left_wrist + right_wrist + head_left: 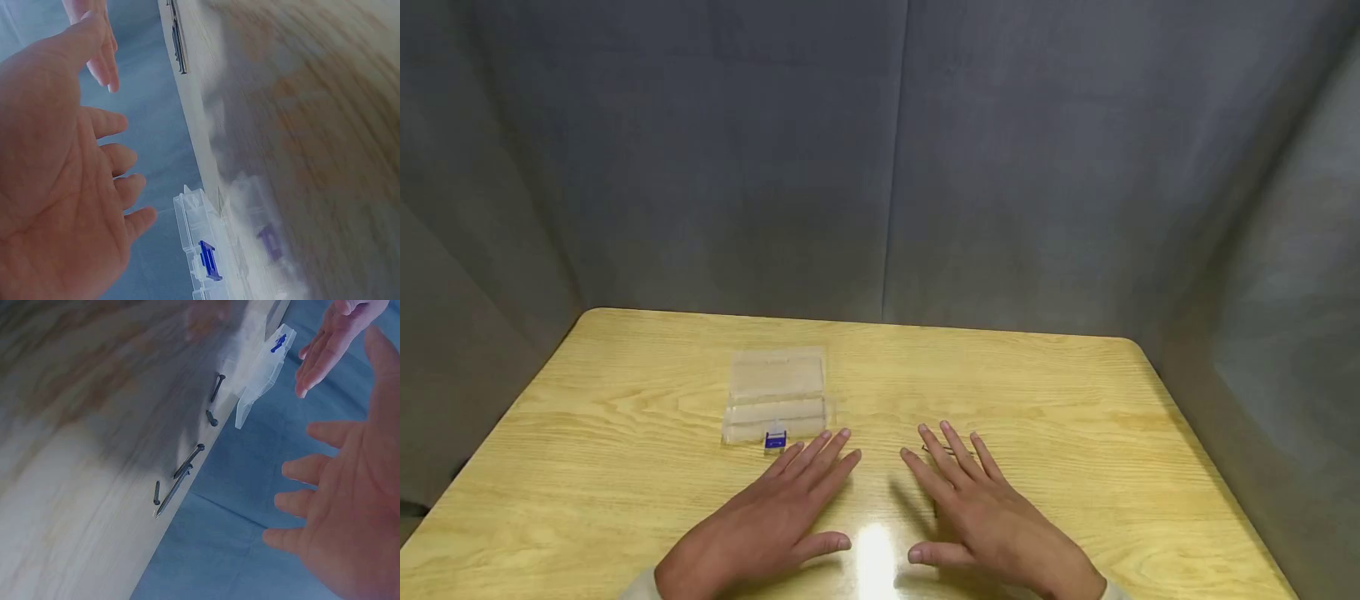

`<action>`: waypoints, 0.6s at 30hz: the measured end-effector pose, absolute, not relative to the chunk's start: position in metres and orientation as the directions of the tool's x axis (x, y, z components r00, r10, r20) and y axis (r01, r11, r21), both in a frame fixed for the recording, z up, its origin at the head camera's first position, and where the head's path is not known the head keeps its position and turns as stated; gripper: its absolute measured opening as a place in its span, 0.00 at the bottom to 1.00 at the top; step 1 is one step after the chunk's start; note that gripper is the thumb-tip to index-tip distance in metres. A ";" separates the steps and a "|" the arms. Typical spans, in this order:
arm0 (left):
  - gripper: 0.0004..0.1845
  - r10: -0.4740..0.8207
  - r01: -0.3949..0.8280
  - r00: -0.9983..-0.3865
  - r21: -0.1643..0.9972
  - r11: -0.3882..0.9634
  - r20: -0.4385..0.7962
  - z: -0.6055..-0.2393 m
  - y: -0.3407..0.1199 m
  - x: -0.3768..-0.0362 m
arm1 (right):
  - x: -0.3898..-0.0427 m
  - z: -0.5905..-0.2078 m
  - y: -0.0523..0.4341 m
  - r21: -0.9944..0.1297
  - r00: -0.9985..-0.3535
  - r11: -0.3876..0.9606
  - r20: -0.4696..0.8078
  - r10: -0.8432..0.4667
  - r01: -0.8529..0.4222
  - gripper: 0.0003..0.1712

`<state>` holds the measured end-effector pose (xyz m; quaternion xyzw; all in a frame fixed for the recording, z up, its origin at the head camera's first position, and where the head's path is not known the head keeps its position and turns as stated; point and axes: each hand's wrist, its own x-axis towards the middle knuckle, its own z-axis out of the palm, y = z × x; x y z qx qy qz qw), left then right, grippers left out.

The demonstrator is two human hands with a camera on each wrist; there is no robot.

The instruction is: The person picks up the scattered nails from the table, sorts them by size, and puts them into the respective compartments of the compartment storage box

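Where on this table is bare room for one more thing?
Bare patches: between the right hand and the table's right edge; between the clear case and the left edge; the far strip right of the case. It looks crowded between the left hand and the case, and around the metal fasteners near the right hand.

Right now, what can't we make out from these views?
Right wrist: whether the metal fasteners are nails or screws; too small and blurred.
Head: most of those fasteners, hidden by the right hand.
Head: inner divisions of the clear box; too faint and small.
Left wrist: the rest of the box, cut off by the bottom edge.
Right wrist: part of the left hand, cut off by the top edge.
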<state>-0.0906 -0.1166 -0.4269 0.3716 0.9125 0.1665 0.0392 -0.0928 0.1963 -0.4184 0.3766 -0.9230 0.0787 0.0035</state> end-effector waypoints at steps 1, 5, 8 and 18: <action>0.44 0.689 0.664 -0.723 0.335 0.669 0.058 -0.427 -0.117 -0.091 | -0.093 -0.419 0.197 -0.140 -0.719 0.707 0.070 -0.691 -0.693 0.57; 0.44 0.677 0.664 -0.730 0.325 0.673 0.089 -0.427 -0.120 -0.092 | -0.093 -0.418 0.200 -0.153 -0.729 0.714 0.080 -0.680 -0.683 0.56; 0.44 0.661 0.658 -0.742 0.308 0.687 0.111 -0.428 -0.123 -0.093 | -0.094 -0.418 0.203 -0.165 -0.736 0.720 0.073 -0.673 -0.674 0.56; 0.42 0.590 0.627 -0.779 0.301 0.718 0.212 -0.425 -0.137 -0.105 | -0.093 -0.418 0.206 -0.172 -0.763 0.747 0.048 -0.645 -0.642 0.53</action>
